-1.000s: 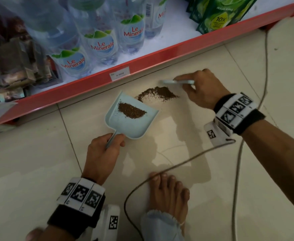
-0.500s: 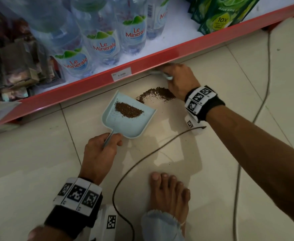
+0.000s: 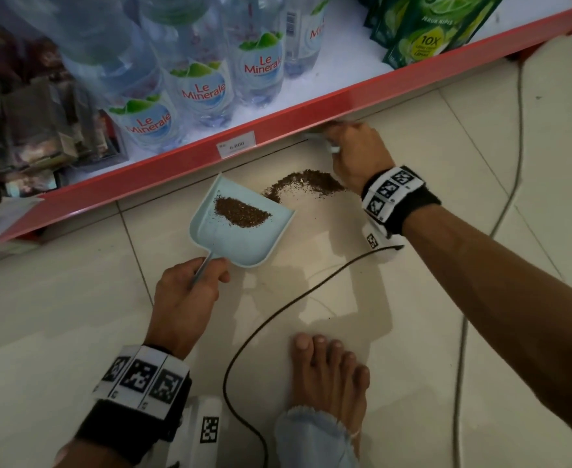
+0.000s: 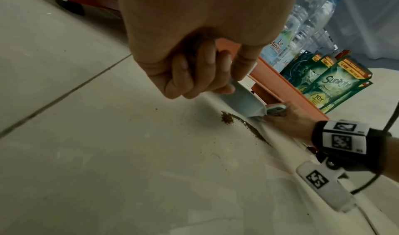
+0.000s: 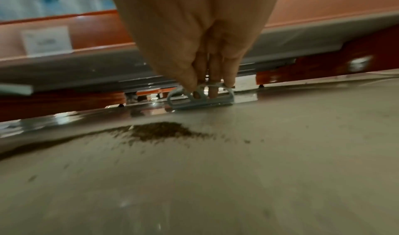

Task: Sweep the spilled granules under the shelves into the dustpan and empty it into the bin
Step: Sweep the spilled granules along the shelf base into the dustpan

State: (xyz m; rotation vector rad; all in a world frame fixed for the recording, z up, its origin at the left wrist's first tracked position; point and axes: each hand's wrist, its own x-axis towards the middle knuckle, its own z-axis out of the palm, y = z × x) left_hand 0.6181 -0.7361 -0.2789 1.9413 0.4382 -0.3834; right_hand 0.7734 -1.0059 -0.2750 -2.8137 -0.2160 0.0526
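Note:
A pale blue dustpan [image 3: 244, 228] lies on the floor tiles with a heap of brown granules [image 3: 240, 212] inside it. My left hand [image 3: 190, 292] grips its handle; in the left wrist view my left hand [image 4: 200, 71] curls round the handle, the dustpan [image 4: 244, 102] beyond. A second pile of spilled granules [image 3: 306, 184] [image 5: 159, 130] lies on the floor just right of the pan's mouth. My right hand [image 3: 352, 150] holds a small pale blue brush [image 5: 200, 99] low at the floor, right at the red shelf edge [image 3: 311, 119]. The brush's bristles are hidden.
Water bottles [image 3: 203, 92] and green soap pouches [image 3: 426, 32] stand on the bottom shelf. A price tag [image 3: 237, 146] sits on the shelf edge. A black cable [image 3: 278, 312] runs over the floor past a bare foot [image 3: 328, 376]. A grey cord [image 3: 514, 163] lies at the right.
My right hand has moved the brush from beside the floor pile up to the shelf edge and under it. The dustpan and my left hand have stayed put.

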